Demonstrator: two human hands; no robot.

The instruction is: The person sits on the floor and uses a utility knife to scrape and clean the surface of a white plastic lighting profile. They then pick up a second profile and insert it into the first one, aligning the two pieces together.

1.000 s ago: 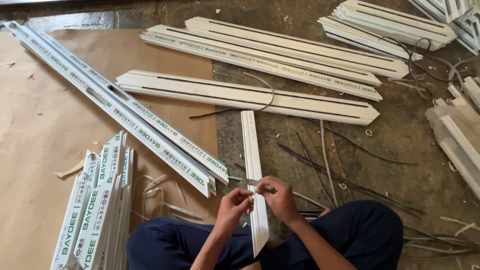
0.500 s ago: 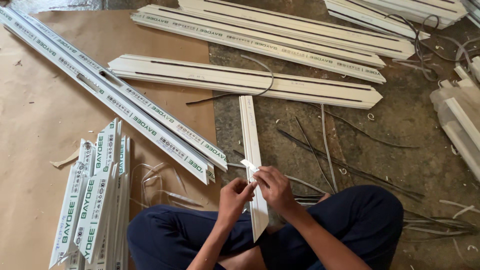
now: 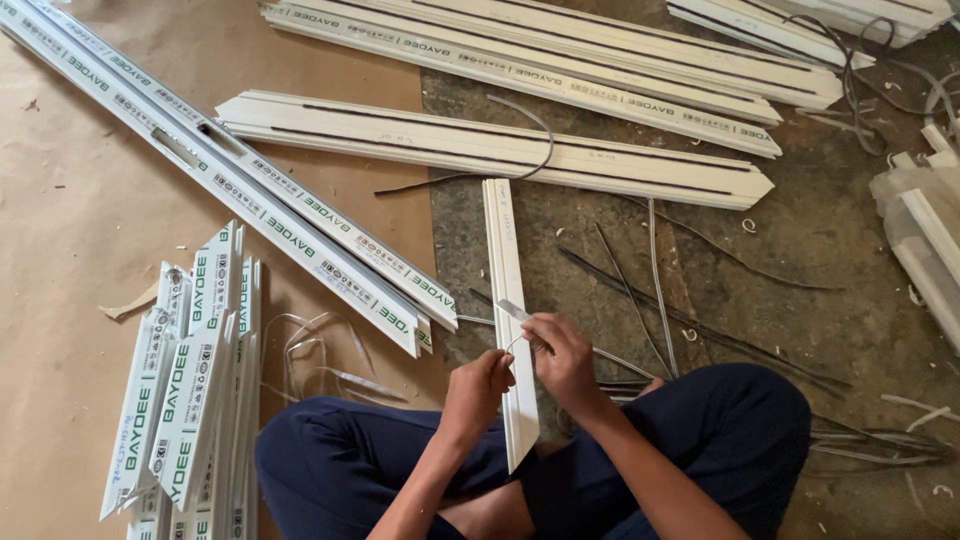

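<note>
I sit cross-legged in dark blue trousers with a narrow white plastic strip lying lengthwise from my lap out onto the floor. My left hand grips the strip's left edge near its pointed near end. My right hand pinches a thin clear film tab lifted off the strip's top face. Both hands sit side by side over the strip.
Long white window profiles lie across the floor ahead, some with green-lettered protective film. A stack of short cut pieces rests at my left on brown cardboard. Black rubber gasket strips and clear film scraps litter the concrete.
The view has shifted slightly downward and closer. My right hand has raised the film tab a little further off the strip; my left hand stays on the strip.
</note>
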